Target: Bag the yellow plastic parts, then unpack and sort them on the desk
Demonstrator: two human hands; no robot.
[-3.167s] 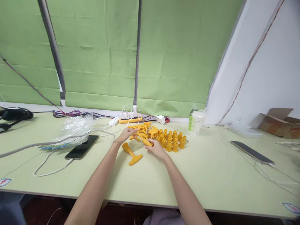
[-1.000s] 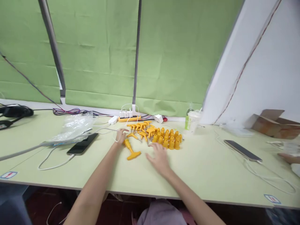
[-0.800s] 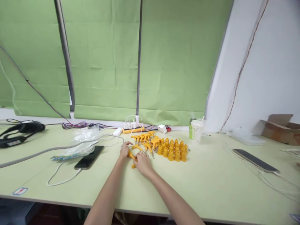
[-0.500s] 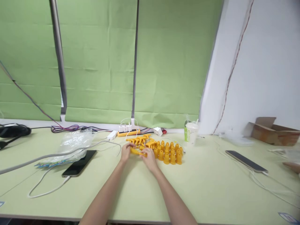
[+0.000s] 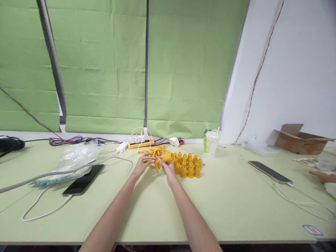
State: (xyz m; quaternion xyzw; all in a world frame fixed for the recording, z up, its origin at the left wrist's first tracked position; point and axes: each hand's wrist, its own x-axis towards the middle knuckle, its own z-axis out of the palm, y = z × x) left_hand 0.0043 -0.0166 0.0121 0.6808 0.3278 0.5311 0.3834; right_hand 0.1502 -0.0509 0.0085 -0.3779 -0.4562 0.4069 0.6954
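Note:
Just above the tabletop, my right hand (image 5: 168, 168) is closed on a yellow plastic cup-shaped piece (image 5: 169, 157), its wide end pointing right. My left hand (image 5: 142, 164) meets it from the other side, thumb and fingers pinched on a slim yellow plastic piece (image 5: 157, 163). Whether the two pieces are joined is hidden by the fingers. Behind my hands lies a heap of yellow plastic parts (image 5: 154, 149) with small metal bits among them. Several yellow cup-shaped pieces (image 5: 190, 171) stand upright in rows right of my right hand.
A phone (image 5: 84, 180) and clear plastic packaging (image 5: 76, 157) lie left, with a grey cable crossing. Behind the heap is a power strip (image 5: 141, 144). A lidded cup (image 5: 212, 143), another phone (image 5: 270, 172) and a cardboard box (image 5: 301, 140) are right. Another person's hand (image 5: 324, 176) shows at the right edge.
The yellow piece between my hands has been lifted and turned, so its wide end now faces right. My hands have risen slightly, and the view has shifted a little.

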